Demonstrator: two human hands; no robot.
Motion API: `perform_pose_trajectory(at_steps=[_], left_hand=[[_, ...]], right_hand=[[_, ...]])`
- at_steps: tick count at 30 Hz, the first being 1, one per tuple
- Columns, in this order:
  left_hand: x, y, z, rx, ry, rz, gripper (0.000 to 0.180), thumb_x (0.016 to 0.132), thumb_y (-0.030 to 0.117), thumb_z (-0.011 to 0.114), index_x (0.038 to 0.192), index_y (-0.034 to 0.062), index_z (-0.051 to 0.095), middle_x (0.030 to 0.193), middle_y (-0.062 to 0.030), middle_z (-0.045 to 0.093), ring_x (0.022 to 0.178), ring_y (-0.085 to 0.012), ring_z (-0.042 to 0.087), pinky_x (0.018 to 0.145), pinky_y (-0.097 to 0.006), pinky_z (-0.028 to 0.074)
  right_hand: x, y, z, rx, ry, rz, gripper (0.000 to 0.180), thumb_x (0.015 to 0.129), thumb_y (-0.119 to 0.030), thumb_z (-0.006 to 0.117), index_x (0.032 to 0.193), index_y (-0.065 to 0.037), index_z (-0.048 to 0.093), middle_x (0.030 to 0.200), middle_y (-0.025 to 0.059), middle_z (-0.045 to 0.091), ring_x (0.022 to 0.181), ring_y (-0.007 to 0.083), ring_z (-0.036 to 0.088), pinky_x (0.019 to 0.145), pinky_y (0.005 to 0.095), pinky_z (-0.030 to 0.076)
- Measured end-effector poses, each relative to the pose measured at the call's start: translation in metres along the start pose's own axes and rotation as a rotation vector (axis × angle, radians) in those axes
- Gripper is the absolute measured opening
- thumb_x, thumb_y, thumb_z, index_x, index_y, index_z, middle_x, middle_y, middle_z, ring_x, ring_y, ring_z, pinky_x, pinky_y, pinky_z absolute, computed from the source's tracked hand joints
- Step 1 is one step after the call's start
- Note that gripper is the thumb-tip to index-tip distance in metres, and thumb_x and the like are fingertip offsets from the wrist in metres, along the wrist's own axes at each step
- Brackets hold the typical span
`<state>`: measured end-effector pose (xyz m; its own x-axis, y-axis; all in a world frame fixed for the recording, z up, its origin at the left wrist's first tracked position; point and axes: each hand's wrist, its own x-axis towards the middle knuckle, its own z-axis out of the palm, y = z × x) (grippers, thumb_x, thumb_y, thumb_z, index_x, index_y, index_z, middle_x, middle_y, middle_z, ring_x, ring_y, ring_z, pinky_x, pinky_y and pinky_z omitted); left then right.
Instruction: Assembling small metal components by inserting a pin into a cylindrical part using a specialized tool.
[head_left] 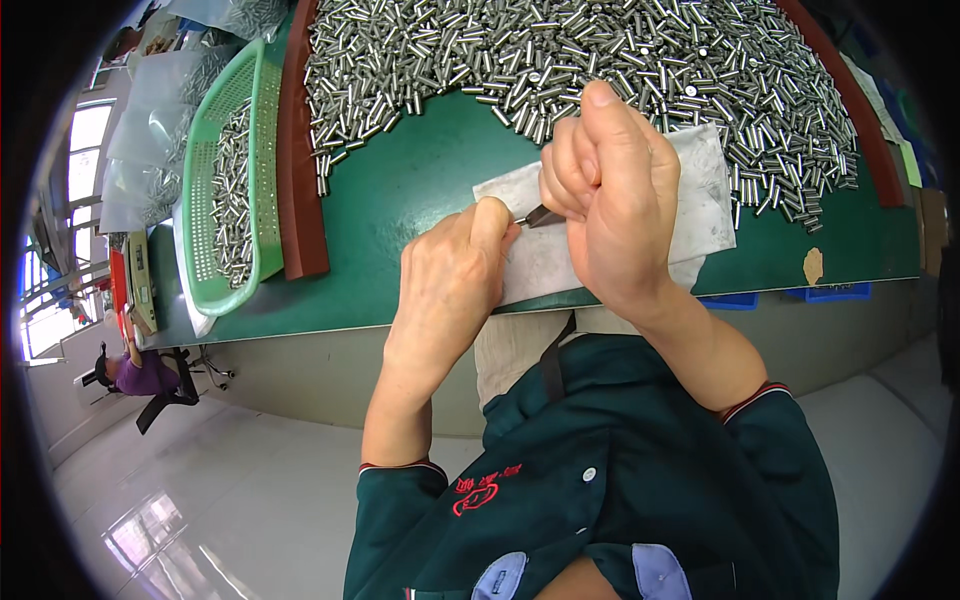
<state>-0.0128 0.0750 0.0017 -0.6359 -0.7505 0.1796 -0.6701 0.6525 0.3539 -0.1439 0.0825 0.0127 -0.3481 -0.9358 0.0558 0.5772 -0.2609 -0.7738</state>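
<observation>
Both of my hands meet over a whitish, smudged cloth at the near edge of the green table. My right hand is closed in a fist around a slim dark tool, which sticks out to the left. The tool's thin metallic tip reaches the fingertips of my left hand. Thumb and fingers of that hand are pinched together, and whatever lies between them is hidden. Beyond the hands spreads a large heap of short, shiny metal pins.
Dark red rails flank the heap on the green tabletop. To the left stands a pale green perforated basket holding more pins. Clear plastic bags lie beyond it. Far left, another person in purple sits.
</observation>
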Motion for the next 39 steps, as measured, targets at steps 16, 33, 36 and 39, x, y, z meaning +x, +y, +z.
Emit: perform_pose_trajectory(at_steps=[16, 33, 36, 39], left_hand=[[0.003, -0.003, 0.001, -0.015, 0.028, 0.043, 0.016, 0.072, 0.003, 0.056, 0.072, 0.0038, 0.039, 0.059, -0.0095, 0.047, 0.053, -0.0244, 0.050, 0.047, -0.035, 0.039], [-0.007, -0.033, -0.067, 0.080, 0.624, -0.244, 0.005, 0.077, -0.003, 0.052, 0.078, 0.0007, 0.049, 0.069, -0.0124, 0.053, 0.055, -0.0279, 0.051, 0.050, -0.032, 0.041], [-0.021, -0.048, -0.030, 0.124, 0.536, -0.114, 0.003, 0.078, -0.001, 0.052, 0.079, 0.0000, 0.050, 0.068, -0.0141, 0.052, 0.059, -0.0297, 0.052, 0.051, -0.032, 0.042], [-0.031, -0.035, -0.013, 0.105, 0.403, -0.195, 0.007, 0.074, 0.000, 0.054, 0.080, 0.0023, 0.050, 0.067, -0.0124, 0.053, 0.058, -0.0286, 0.053, 0.051, -0.034, 0.041]], right_hand=[[-0.002, 0.006, 0.006, -0.144, -0.007, -0.100, 0.036, 0.090, -0.019, 0.036, 0.056, -0.009, 0.029, 0.046, -0.0018, 0.028, 0.041, 0.0050, 0.019, 0.037, 0.0216, 0.019], [-0.006, 0.009, 0.007, -0.193, -0.059, -0.120, 0.034, 0.091, -0.018, 0.034, 0.058, -0.008, 0.029, 0.046, -0.0012, 0.028, 0.041, 0.0051, 0.019, 0.037, 0.0224, 0.017], [-0.005, 0.006, 0.008, -0.172, -0.025, -0.091, 0.035, 0.091, -0.018, 0.034, 0.058, -0.008, 0.029, 0.045, -0.0008, 0.028, 0.040, 0.0054, 0.019, 0.037, 0.0228, 0.016], [-0.001, 0.011, 0.006, -0.109, -0.049, -0.064, 0.034, 0.089, -0.017, 0.040, 0.058, -0.006, 0.036, 0.049, -0.0039, 0.033, 0.045, 0.0020, 0.027, 0.039, 0.0197, 0.022]])
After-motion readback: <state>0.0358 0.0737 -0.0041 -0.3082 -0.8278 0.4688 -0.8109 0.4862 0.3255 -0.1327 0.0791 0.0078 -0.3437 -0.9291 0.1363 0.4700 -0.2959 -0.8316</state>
